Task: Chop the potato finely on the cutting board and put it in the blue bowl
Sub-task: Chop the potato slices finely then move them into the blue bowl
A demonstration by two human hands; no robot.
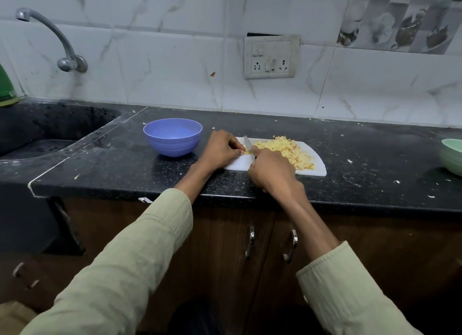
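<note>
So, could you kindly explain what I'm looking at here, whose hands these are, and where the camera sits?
There is no machine: a person wears one camera on the head, looking forward and down at their own arms. On the black counter lies a white cutting board with a pile of chopped potato. The left hand pinches a last small potato piece at the board's left end, while the right hand grips a knife cutting it. The blue bowl stands left of the board and looks empty. A green bowl sits at the far right, a sink at the left.
</note>
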